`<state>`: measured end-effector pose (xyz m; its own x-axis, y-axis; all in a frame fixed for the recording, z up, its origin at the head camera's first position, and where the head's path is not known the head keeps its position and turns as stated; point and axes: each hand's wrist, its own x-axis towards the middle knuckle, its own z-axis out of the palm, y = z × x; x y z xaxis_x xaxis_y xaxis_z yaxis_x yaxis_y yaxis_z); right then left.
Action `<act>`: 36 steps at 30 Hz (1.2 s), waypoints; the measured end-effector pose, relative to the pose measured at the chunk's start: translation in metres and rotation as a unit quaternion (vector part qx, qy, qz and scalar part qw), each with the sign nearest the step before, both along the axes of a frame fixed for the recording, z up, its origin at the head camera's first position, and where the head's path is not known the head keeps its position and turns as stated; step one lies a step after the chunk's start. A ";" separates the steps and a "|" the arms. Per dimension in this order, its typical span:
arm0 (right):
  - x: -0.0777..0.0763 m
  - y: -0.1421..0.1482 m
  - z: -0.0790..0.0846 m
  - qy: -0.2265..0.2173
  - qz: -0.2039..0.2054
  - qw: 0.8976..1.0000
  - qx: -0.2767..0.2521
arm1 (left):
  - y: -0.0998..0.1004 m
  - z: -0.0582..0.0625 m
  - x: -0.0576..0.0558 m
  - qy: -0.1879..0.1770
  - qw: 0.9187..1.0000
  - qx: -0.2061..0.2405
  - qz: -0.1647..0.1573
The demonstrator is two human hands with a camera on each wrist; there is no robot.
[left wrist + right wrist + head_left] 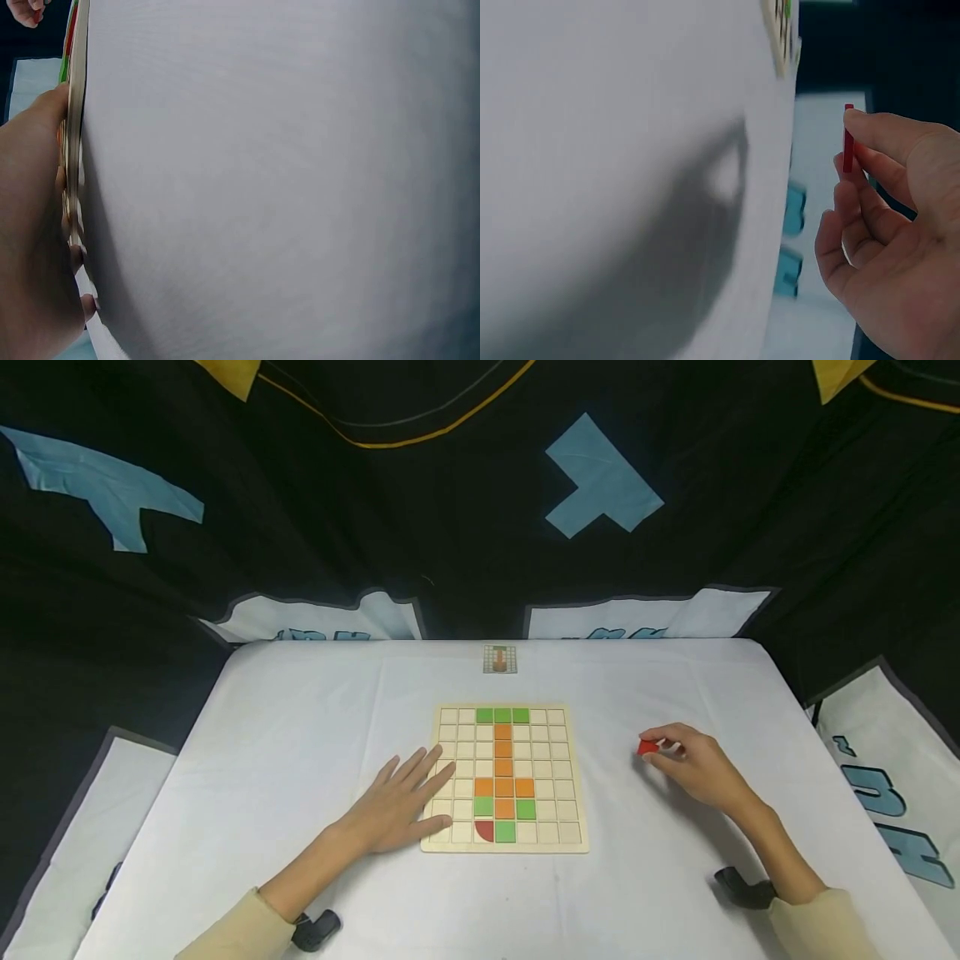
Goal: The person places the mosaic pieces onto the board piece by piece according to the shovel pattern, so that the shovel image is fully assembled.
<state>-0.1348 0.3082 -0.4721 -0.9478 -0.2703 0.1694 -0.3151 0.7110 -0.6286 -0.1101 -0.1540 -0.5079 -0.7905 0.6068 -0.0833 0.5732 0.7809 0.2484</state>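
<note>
A square wooden grid board (557, 777) lies on the white table. Three green tiles (502, 716) form its far row, and a column of orange tiles (503, 749) runs down toward me, widening into a crossbar. Below it are more green tiles (527, 809) and a dark red quarter-round tile (485, 832) at the near left. My left hand (393, 806) rests with fingers spread over the board's left edge. To the right of the board, my right hand (697, 766) pinches a thin, flat red tile (848, 141) between thumb and fingers, raised above the table.
Beyond the board lies a small card (499, 659) printed with a grid and a coloured pattern. The white tablecloth (322, 718) surrounds the board. Black cloth (420, 543) hangs behind the table. A black wrist device (742, 889) shows at my right sleeve, another (318, 931) at the left.
</note>
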 end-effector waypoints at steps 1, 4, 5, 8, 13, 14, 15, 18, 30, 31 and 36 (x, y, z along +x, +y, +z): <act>0.001 -0.007 0.001 0.000 0.009 1.000 -0.003 | 0.000 0.000 0.000 0.000 1.000 0.000 0.000; 0.005 -0.027 0.002 -0.002 0.041 0.999 -0.010 | 0.000 0.000 0.000 0.001 1.000 -0.001 -0.001; 0.006 -0.033 0.002 -0.004 0.051 0.999 -0.013 | 0.000 0.001 0.000 0.001 1.000 -0.001 -0.002; 0.010 -0.052 0.004 -0.008 0.085 0.996 -0.017 | 0.000 0.001 0.000 0.002 1.000 -0.003 -0.002; 0.015 -0.077 0.006 -0.020 0.142 0.989 -0.017 | 0.001 0.002 0.000 -0.001 1.000 -0.004 -0.001; 0.016 -0.081 0.005 -0.023 0.152 0.988 -0.015 | 0.001 0.002 0.000 -0.002 1.000 -0.003 -0.001; 0.016 -0.086 0.005 -0.027 0.161 0.987 -0.011 | 0.001 0.002 0.000 -0.003 1.000 -0.002 0.000; 0.018 -0.098 0.002 -0.032 0.187 0.982 0.007 | 0.000 0.002 0.000 -0.003 1.000 0.001 0.000; 0.031 -0.133 -0.015 -0.030 0.237 0.970 0.053 | 0.000 0.001 0.000 0.000 1.000 0.000 -0.002; 0.032 -0.135 -0.016 -0.028 0.237 0.970 0.056 | 0.000 0.001 0.000 0.000 1.000 0.000 -0.002; 0.035 -0.138 -0.018 -0.020 0.241 0.968 0.060 | 0.000 0.002 0.000 -0.001 1.000 -0.003 0.000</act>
